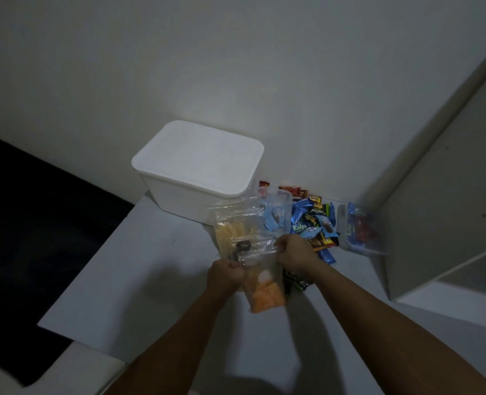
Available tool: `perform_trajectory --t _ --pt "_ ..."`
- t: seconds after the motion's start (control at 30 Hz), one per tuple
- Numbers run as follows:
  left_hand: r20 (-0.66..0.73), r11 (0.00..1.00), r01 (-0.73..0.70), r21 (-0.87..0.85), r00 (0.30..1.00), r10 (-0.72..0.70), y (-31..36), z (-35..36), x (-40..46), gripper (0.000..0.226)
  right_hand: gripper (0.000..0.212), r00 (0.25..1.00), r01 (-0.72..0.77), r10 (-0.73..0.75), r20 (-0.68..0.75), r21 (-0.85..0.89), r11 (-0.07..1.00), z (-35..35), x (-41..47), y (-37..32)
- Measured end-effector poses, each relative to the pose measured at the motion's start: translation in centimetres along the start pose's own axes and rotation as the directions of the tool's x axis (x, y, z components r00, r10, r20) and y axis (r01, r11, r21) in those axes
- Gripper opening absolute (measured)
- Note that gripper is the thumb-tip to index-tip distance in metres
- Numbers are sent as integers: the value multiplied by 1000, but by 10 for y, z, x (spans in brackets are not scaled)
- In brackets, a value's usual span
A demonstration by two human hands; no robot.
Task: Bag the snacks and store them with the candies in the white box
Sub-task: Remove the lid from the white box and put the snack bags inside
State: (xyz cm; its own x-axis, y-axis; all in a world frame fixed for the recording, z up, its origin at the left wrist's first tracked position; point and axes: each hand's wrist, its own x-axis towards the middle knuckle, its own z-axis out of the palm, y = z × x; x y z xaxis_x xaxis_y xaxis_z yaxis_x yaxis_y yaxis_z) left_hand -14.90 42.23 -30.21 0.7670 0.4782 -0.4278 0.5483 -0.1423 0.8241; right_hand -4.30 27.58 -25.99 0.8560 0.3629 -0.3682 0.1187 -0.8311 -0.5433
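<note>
White box and candies crowd the wall.

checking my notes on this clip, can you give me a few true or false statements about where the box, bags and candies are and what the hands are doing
1. The white box has its lid on. True.
2. Both hands hold the clear bag with orange snacks in it. True: the left hand and right hand grip its top edge.
3. The candies are already inside the box. False: they lie in a pile on the table, to the right of the box.
4. The bag with yellow snacks lies beyond the hands, near the box. True.
5. The right hand is lifting the lid. False: it grips the bag.
</note>
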Motion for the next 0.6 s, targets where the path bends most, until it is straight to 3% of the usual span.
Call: perform_trajectory --t 0.13,0.37,0.5,0.6 --pt "-85 999 -33 38 996 36 13 -21 13 19 30 998 22 -19 -64 49 999 -17 9 -16" --pt "-332 996 -60 -71 943 34 80 -99 43 11 21 974 145 -111 -198 168 975 -54 39 -76" --pt "-456 992 -83 -93 889 32 111 -154 77 11 13 982 74 -10 -190 333 940 -68 57 -114" --pt "-514 989 -48 -141 857 -31 119 -193 114 37 17 979 -15 88 -183 366 930 -71 74 -135"
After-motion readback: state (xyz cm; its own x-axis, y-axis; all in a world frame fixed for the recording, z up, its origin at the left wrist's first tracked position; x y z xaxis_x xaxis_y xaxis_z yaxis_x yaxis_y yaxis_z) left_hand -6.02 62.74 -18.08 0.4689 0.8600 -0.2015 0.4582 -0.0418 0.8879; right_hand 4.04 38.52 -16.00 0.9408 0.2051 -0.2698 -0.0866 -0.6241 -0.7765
